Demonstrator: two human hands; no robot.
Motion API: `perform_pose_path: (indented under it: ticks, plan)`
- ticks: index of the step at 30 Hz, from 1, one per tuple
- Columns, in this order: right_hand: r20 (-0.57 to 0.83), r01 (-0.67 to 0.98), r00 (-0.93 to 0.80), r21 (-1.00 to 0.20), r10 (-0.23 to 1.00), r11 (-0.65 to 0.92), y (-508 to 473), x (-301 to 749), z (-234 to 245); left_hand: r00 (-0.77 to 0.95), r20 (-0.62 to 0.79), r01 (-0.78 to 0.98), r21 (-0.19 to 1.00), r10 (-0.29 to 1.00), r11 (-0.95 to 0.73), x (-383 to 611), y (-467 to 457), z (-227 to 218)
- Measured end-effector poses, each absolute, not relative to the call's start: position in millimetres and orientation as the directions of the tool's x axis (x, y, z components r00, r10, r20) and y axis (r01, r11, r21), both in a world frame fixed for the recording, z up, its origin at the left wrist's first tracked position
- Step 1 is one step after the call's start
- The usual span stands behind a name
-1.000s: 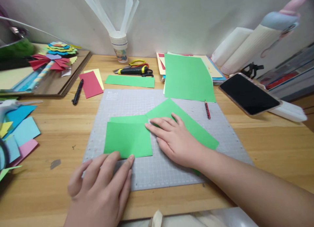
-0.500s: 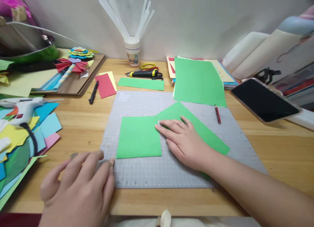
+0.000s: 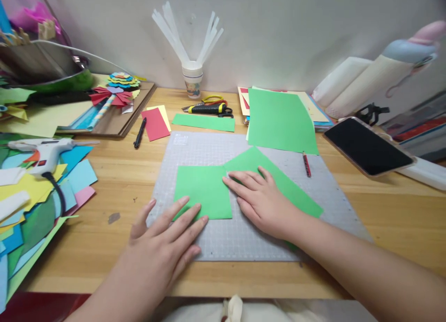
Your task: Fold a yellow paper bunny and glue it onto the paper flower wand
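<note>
Two green paper pieces lie on a grey cutting mat [image 3: 216, 243], meeting near its middle. The left one is a roughly square green sheet [image 3: 202, 185]. The right one is a longer green sheet [image 3: 296, 189], turned at an angle and partly covered by my hand. My left hand [image 3: 170, 233] has its fingers spread, fingertips over the square sheet's lower left part. My right hand [image 3: 265, 203] lies flat on the longer sheet, fingers stretched out, its fingertips reaching the square sheet's right edge. A pencil [image 3: 306, 164] rests on the mat's right side.
Beyond the mat lie a green strip [image 3: 204, 122], a cutter knife [image 3: 208, 108], a pen [image 3: 140, 133] and a red card [image 3: 155, 124]. Stacked paper [image 3: 282, 122] sits behind. A phone [image 3: 369, 145] stands right. Paper scraps and a glue gun [image 3: 47, 154] crowd the left.
My left hand has moved right from beside the mat onto the square green sheet, its fingers spreading out. My right hand keeps its place on the paper. The view has shifted slightly.
</note>
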State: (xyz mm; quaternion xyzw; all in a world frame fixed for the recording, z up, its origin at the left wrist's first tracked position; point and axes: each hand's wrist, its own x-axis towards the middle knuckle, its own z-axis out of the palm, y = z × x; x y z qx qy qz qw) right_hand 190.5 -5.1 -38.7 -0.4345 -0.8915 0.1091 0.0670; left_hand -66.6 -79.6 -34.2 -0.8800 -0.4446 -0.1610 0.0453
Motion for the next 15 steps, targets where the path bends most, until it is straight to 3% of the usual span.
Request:
perform_pose_path:
  ticks: [7, 12, 15]
  plan:
    - [0.047, 0.761, -0.625, -0.184, 0.779, 0.622, -6.0, 181.9, -24.7, 0.443, 0.312, 0.834, 0.2, 0.84, -0.514, -65.0, -87.6, -40.3]
    - [0.151, 0.523, -0.821, -0.193, 0.551, 0.831, -16.4, 172.4, -17.3, 0.446, 0.318, 0.819, 0.232, 0.837, -0.524, -62.0, -87.5, -37.2]
    - [0.174, 0.474, -0.844, -0.205, 0.508, 0.857, -20.5, 169.7, -23.6, 0.44, 0.317, 0.816, 0.25, 0.841, -0.521, -62.1, -87.6, -36.5]
